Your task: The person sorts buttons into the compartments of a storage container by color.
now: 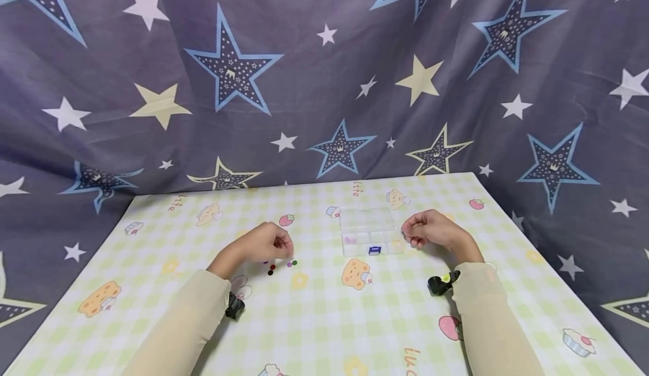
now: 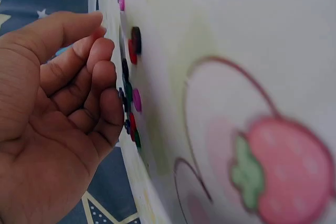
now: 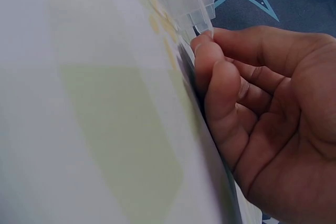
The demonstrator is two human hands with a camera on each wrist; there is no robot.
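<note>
My left hand (image 1: pixel 263 242) hovers over a scatter of small coloured buttons (image 1: pixel 272 267) on the table. Red, black, green and purple ones show beside its fingertips in the left wrist view, some behind the fingers. Its fingers are loosely bent, thumb and index tips close together, with nothing visible between them. A clear plastic compartment box (image 1: pixel 358 249) stands to the right, lid raised at the back, with a blue label on its front. Something pink (image 1: pixel 350 240) shows in its left compartment. My right hand (image 1: pixel 433 229) pinches the box's right edge with thumb and index finger.
A checked tablecloth (image 1: pixel 314 319) with cartoon prints covers the table. Behind the table hangs a dark star-patterned curtain (image 1: pixel 304 83). Each wrist wears a black camera mount; the left one (image 1: pixel 235 306) lies close above the cloth.
</note>
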